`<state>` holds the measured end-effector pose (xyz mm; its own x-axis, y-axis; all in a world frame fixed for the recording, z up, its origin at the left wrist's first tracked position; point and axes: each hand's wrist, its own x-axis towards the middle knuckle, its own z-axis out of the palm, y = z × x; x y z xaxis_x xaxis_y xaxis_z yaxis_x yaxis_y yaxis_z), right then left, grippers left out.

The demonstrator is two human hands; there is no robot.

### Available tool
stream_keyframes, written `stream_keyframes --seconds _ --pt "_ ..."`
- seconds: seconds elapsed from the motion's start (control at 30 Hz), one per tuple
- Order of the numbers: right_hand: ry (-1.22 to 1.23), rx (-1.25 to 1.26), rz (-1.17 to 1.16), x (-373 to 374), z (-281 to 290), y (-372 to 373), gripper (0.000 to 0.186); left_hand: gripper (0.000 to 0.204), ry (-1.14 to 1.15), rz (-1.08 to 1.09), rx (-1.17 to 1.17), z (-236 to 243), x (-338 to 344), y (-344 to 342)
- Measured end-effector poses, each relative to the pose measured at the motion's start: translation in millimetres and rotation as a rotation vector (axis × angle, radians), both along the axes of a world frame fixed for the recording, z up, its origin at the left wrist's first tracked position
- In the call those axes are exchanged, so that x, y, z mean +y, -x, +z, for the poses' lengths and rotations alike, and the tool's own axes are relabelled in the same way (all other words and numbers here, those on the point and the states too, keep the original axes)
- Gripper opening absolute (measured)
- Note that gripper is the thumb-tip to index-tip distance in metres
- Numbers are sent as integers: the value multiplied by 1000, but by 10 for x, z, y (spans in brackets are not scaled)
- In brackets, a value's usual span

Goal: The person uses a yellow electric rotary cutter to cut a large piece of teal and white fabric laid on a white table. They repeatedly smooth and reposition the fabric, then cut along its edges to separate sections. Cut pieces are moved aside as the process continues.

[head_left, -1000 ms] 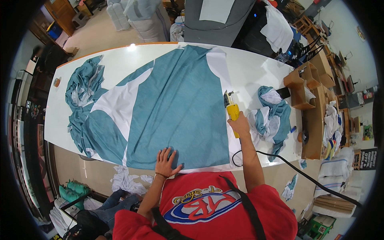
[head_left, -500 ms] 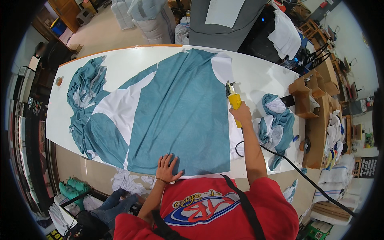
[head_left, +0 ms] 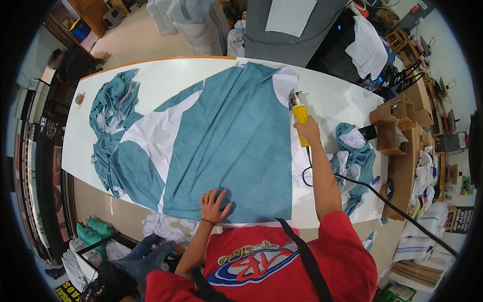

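Teal fabric (head_left: 241,146) under left hand (head_left: 215,206); cardboard box (head_left: 386,140) (white scrap (head_left: 401,136) inside).

Right hand (head_left: 308,131) grips a yellow tool (head_left: 300,114) (black-corded); left hand (head_left: 214,205) rests on teal fabric (head_left: 236,141).

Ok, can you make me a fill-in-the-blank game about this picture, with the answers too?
1. The right hand grips a power tool whose body is ____.
2. The left hand rests on the big teal-and-____ cloth.
3. The person's shirt is mostly ____.

Missing words: yellow; white; red.
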<state>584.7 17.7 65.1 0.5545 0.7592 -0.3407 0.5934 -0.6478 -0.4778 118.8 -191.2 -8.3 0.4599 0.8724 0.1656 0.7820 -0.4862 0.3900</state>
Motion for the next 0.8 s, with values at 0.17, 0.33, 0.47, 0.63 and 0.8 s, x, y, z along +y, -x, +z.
stream_keyframes --seconds 0.17,0.33,0.47,0.63,0.8 --pt "-197 357 -35 -420 -375 -253 46 57 173 -44 77 298 536 -522" --pt "-228 553 -91 -1463 -416 -147 42 55 252 -119 147 414 314 -222" --pt "-151 615 -94 -2461 -375 1 48 52 300 -176 177 458 -12 127" --pt "-157 666 -177 -3334 -156 257 48 40 238 -175 90 481 45 67" --pt "-181 678 -213 -3546 -26 394 50 36 329 -342 -59 382 375 -625"
